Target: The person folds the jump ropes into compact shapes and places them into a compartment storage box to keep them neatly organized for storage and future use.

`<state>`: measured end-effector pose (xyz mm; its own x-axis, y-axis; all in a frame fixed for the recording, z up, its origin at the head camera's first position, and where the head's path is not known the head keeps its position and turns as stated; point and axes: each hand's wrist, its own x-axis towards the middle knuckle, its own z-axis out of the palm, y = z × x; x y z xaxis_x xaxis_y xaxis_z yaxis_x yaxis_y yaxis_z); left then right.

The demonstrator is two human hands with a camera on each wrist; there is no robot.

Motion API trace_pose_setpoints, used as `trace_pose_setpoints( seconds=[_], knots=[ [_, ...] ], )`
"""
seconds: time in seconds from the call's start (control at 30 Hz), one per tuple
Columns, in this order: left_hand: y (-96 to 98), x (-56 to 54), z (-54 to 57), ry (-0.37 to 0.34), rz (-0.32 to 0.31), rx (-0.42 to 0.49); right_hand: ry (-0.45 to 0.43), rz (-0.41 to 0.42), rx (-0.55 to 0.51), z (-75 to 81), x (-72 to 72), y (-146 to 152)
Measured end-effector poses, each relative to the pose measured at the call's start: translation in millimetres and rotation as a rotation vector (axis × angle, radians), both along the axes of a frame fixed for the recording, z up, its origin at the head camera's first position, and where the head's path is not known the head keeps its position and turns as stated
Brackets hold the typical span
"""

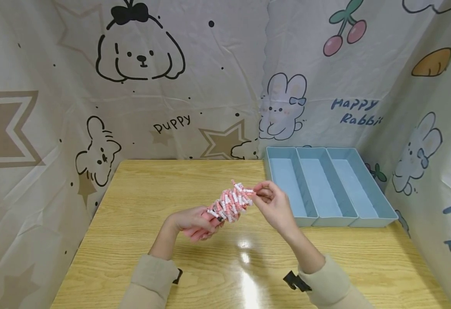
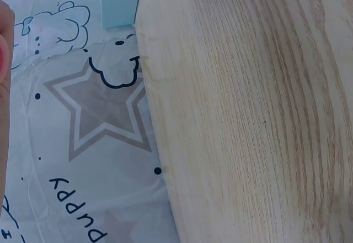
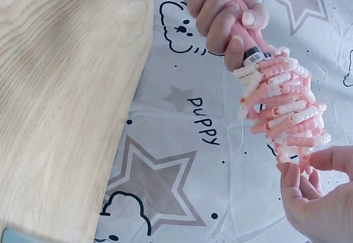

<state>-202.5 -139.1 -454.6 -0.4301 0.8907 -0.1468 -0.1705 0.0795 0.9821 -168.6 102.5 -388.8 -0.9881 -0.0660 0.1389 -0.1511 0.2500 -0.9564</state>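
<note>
A beaded jump rope (image 1: 230,204) in pink and white segments is bundled into a thick coil above the table. My left hand (image 1: 192,219) grips its two pink handles (image 3: 238,48), fingers wrapped round them. At the far end of the bundle, my right hand (image 1: 274,205) pinches a beaded strand between thumb and fingers. The right wrist view shows the coiled beads (image 3: 287,102) between the two hands, with dark bands and a white label where handles meet beads. Only a sliver of a hand (image 2: 4,88) enters the left wrist view.
A light blue tray (image 1: 328,222) with three long compartments stands at the right back of the wooden table (image 1: 132,257). A printed cloth (image 1: 225,86) with puppies, rabbits and stars hangs behind and along both sides.
</note>
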Motion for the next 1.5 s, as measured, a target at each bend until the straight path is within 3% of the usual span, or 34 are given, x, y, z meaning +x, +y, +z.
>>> trace_pose_setpoints(
  seconds=[0.33, 0.67, 1.07, 1.5],
  knots=[
    [3.6, -1.8, -0.2, 0.009, -0.003, 0.005, 0.024, -0.071, -0.011, -1.9, -5.0, -1],
    [3.2, -0.9, -1.6, 0.012, 0.012, -0.036, 0.008, 0.024, 0.038, -3.4, -8.0, 5],
    [0.3, -2.2, -0.5, 0.018, -0.01, -0.016, -0.189, 0.114, -0.048, 7.3, -9.9, 13],
    [-0.7, -3.1, -1.6, 0.044, -0.057, 0.025, -0.445, 0.318, -0.324, -4.1, -17.7, 23]
  ],
)
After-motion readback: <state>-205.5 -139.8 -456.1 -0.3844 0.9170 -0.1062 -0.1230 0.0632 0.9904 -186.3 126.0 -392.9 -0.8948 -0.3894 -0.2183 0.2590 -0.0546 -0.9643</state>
